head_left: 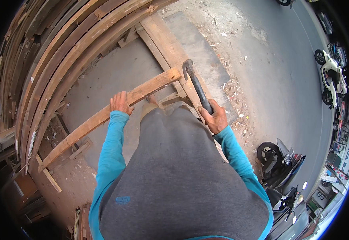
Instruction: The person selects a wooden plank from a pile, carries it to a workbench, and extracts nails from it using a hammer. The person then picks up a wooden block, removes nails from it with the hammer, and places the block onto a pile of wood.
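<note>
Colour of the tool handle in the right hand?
The handle is dark grey, nearly black; best seen in the head view.

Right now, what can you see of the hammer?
The hammer has a brownish-grey, metal-looking head with a curved claw, and a straight dark handle. The right hand grips the handle's lower end. It slants up and left in view, its head against the bench, just beyond the plank's end. Whether the head touches wood is unclear.

Soft daylight fills the centre, shadows faint. Planks (56, 76) at upper left bow with fisheye distortion — black rings the frame; the lower right rim glares bluish-white — the dim lower left seems blurred.
</note>
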Action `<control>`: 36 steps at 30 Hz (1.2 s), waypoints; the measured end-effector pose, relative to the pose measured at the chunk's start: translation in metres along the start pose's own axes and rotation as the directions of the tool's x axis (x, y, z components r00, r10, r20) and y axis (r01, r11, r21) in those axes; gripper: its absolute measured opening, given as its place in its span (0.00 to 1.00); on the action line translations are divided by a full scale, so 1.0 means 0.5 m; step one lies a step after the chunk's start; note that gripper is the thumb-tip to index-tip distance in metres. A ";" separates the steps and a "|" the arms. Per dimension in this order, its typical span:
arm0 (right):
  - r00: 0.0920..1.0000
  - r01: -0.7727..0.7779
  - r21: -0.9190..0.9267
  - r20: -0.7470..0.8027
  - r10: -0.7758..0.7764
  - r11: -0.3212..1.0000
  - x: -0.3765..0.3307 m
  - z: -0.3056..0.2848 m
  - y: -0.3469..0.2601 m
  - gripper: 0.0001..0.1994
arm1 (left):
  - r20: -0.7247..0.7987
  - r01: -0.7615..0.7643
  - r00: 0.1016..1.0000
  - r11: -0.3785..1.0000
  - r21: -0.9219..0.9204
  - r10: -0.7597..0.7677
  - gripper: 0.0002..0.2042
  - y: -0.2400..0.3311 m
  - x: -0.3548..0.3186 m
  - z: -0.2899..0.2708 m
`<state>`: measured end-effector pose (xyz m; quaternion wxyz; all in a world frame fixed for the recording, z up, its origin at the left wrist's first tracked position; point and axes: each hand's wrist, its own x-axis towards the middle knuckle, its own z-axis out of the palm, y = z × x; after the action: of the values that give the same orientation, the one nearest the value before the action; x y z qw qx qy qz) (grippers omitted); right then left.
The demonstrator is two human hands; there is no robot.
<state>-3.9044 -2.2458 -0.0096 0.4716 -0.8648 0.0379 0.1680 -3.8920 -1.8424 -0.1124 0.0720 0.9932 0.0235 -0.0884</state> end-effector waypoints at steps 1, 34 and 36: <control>1.000 -0.009 0.078 -0.017 0.010 0.997 0.005 0.006 -0.004 0.15 | -0.036 -0.017 0.999 1.000 0.005 0.017 0.30 -0.001 -0.003 0.003; 0.844 0.391 0.457 -0.525 -0.112 0.799 -0.119 0.153 -0.100 0.13 | -0.135 -0.001 0.991 0.989 0.147 0.021 0.23 -0.044 -0.046 0.047; 0.711 0.645 0.494 -0.668 -0.220 0.583 -0.115 0.176 -0.134 0.15 | -0.100 0.028 0.995 0.986 0.165 -0.012 0.26 -0.059 -0.060 0.064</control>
<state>-3.9658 -2.1412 0.0191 0.7574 -0.6087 0.0067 -0.2363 -3.9287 -1.8188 -0.1424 -0.0130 0.9986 0.0296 -0.0414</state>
